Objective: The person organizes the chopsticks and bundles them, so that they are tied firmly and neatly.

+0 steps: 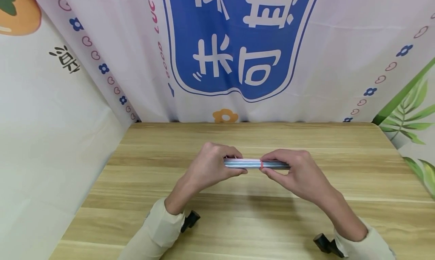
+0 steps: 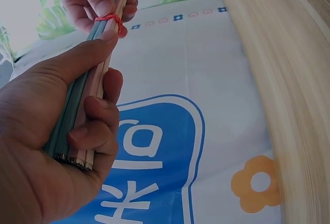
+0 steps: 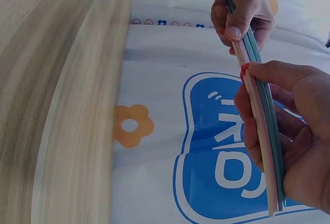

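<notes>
A bundle of slim pink and teal pencils is held level above the table. Around it goes a red elastic band, wound right of the middle in the head view. My left hand grips the left part of the bundle, thumb along one side and fingers curled round the other. On the right part, my right hand grips the pencils, its thumb at the band. Dark pencil ends show by the left palm in the left wrist view. Parts of the pencils are hidden behind the fingers.
The wood-grain table spreads beneath both hands. Behind it hangs a white cloth with a blue printed panel. Black camera mounts sit at both wrists, by the light sleeves.
</notes>
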The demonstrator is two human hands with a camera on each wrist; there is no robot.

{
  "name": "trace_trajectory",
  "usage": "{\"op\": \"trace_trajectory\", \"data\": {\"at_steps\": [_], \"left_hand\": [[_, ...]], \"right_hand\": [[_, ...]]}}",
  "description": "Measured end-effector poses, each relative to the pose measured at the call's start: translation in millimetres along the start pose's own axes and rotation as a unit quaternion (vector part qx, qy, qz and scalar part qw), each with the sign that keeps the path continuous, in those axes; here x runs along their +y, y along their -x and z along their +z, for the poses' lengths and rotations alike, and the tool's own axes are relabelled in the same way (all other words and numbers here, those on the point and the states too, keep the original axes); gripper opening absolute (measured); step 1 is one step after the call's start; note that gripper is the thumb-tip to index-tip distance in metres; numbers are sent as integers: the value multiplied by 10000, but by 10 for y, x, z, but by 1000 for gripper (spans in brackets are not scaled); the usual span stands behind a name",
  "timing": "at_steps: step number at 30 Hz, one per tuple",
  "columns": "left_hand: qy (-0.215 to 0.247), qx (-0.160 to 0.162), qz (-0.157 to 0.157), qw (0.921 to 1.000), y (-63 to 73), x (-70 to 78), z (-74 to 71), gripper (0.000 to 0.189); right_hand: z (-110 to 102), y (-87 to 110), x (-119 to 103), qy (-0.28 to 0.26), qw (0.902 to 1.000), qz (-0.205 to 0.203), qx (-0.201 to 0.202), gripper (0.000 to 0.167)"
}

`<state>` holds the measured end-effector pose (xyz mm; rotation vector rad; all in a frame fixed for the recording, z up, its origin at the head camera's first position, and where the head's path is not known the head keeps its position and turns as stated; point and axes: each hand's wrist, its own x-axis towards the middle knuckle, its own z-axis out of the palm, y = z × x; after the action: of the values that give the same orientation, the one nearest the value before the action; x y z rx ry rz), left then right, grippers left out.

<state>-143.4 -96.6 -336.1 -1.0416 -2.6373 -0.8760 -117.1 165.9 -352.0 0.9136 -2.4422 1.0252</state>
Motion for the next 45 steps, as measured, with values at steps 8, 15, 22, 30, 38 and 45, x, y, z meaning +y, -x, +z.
{"op": "trace_trajectory", "data": {"at_steps": [8,15,22,30,38,45], "left_hand": [[-92,56,98,9999,10,26,3,21],[-144,31,150,9998,15,44,11,22],[-127,13,56,9999,36,6,-10,21],[-92,95,-223,9997,77,-25,-62,27],[7,-136,-399,9991,115,-39,-104,38],[46,-21,-161,9999,131,-56,-92,35]], "right_hand": [[43,9,-12,-12,9998,-91,148,28],[49,14,-34,234,9997,57,-31,32],[-48,47,8,324,9994,74,-103,35],[-227,135,91,577,9978,279,-149,34],[-241,167,101,629,9980,56,83,34],[-247,197,107,641,9979,10,110,36]]}}
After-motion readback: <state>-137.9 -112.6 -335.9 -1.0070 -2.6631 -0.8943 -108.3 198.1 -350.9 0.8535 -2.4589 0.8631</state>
